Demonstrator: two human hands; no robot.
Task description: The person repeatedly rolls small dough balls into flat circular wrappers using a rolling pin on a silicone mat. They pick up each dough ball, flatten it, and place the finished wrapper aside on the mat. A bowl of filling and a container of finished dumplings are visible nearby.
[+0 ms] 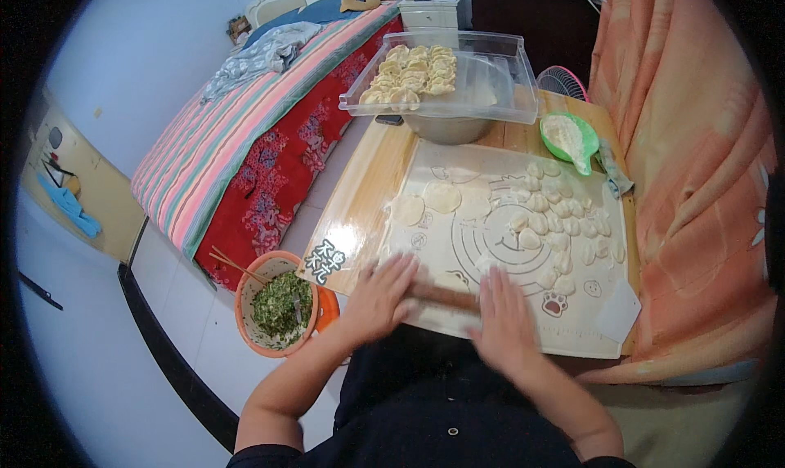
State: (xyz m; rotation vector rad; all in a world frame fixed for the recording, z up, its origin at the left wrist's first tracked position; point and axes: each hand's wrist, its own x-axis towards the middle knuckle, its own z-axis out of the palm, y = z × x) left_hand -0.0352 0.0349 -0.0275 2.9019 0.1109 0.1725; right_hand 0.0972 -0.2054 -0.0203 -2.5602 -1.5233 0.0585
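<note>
A brown wooden rolling pin (442,297) lies crosswise at the near edge of the pale printed pastry mat (589,333). My left hand (379,295) rests on its left end, fingers stretched forward. Over its right end lies my right hand (504,317), also with fingers extended flat. Whether dough is under the pin, I cannot make out. Beyond my hands, several thin round dough wrappers (442,197) are laid out on the mat. Many small flattened dough pieces (564,209) sit at the mat's right side.
A clear plastic tray (515,71) with rows of dumplings (411,76) rests over a metal basin (450,129) at the far side. A green scoop of flour (590,141) is far right. Lower left, below table height, stands a bowl of chopped green filling (282,307) with chopsticks. An orange curtain (695,198) borders the right.
</note>
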